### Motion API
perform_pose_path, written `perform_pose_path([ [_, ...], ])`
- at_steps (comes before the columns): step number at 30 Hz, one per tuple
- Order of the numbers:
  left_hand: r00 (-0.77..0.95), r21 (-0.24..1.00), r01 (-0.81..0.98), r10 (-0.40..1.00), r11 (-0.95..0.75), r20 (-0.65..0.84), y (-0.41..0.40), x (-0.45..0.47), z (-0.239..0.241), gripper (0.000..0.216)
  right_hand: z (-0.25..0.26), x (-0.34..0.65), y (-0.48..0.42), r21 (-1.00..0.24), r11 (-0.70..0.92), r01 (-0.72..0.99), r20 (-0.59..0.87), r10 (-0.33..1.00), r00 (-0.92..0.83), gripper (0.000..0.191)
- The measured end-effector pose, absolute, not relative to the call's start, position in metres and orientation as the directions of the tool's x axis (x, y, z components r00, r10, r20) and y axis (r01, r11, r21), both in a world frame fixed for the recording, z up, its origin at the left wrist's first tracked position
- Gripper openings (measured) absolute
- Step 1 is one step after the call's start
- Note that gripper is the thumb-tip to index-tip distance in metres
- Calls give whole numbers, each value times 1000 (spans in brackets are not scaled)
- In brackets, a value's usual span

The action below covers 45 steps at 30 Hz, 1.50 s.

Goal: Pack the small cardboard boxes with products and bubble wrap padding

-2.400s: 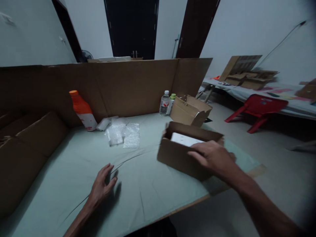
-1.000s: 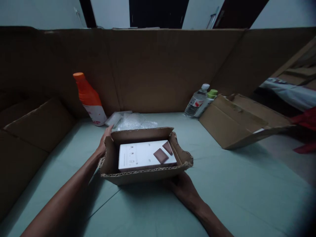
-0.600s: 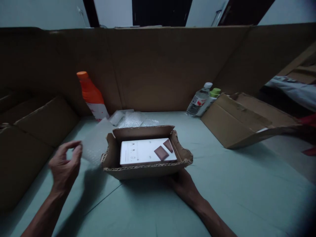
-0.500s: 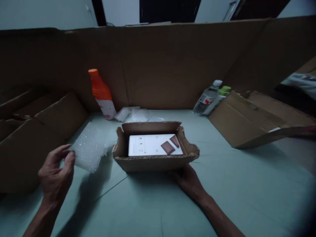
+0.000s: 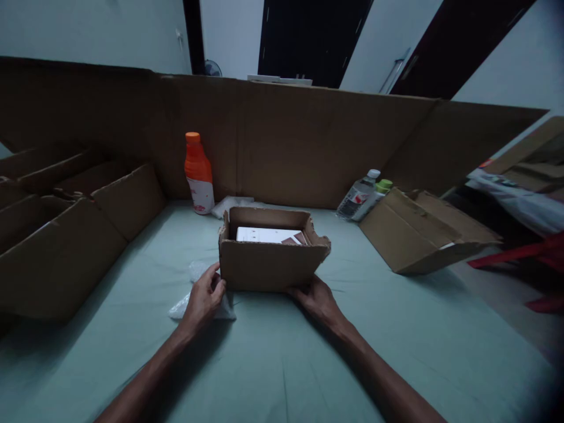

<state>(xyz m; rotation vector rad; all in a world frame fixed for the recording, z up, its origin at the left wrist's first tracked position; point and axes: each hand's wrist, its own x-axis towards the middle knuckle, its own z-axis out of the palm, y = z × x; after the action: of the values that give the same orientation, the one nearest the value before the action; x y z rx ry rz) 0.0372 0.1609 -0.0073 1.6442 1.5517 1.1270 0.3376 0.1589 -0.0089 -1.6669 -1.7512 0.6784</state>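
Observation:
A small open cardboard box (image 5: pixel 267 267) sits in front of me, its torn upper edges uneven. Inside lies a white box (image 5: pixel 264 235) with brown shapes printed on it, partly hidden by the front wall. My left hand (image 5: pixel 205 298) is closed at the cardboard box's lower left corner, thumb towards the front. At the lower right edge, my right hand (image 5: pixel 318 301) grips the same box, some fingers hidden beneath or behind it. Bubble wrap (image 5: pixel 180 306) lies on the green cloth beneath and around my left hand, partly covered by it.
An orange-and-white bottle (image 5: pixel 199 176) stands at the back left beside more clear wrap (image 5: pixel 231 204). A divided cardboard box (image 5: pixel 66 252) is at left. To the right are a clear bottle (image 5: pixel 358 197), a green-capped one (image 5: pixel 382 187) and an open carton (image 5: pixel 423 235). A cardboard wall (image 5: pixel 282 141) runs behind.
My left hand has let the bubble wrap down onto the cloth and moved right to the cardboard box. The box now shows more of its front wall. The camera view has shifted.

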Motion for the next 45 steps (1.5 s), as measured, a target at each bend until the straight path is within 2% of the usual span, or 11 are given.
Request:
perform_pose_path([
  [4,-84,863,492,980,-119,183,200,28,-9,44,-9,320,201,-690,115,714,150,989,-15,40],
  [10,-97,842,528,976,-114,193,246,25,-14,41,-19,302,247,-706,89,702,168,985,45,39],
  [17,-120,821,557,965,-128,231,188,8,-7,43,-22,323,213,-750,66,658,174,980,100,45],
  [19,-18,777,574,944,-259,329,157,10,-7,36,-14,325,191,-757,62,650,159,983,91,38],
  [22,290,617,583,844,-529,450,115,30,-8,37,5,312,160,-787,91,611,71,996,-57,36],
  [24,464,497,620,794,-608,392,91,51,-9,44,14,296,144,-823,99,559,-5,983,-181,45],
  [26,553,398,678,786,-618,277,71,69,-12,51,16,281,133,-833,90,546,-58,967,-247,46],
  [30,585,316,706,773,-634,246,40,77,-27,65,1,269,124,-812,52,581,-63,983,-175,19],
  [34,578,330,706,779,-627,244,16,53,-42,63,-9,275,125,-857,55,512,-27,988,-152,20],
  [40,593,500,560,741,-660,314,-10,48,-24,70,1,254,174,-874,136,466,43,978,-205,17],
  [45,543,504,616,790,-605,284,-6,52,-2,55,-3,248,204,-818,145,557,137,989,-57,45],
])
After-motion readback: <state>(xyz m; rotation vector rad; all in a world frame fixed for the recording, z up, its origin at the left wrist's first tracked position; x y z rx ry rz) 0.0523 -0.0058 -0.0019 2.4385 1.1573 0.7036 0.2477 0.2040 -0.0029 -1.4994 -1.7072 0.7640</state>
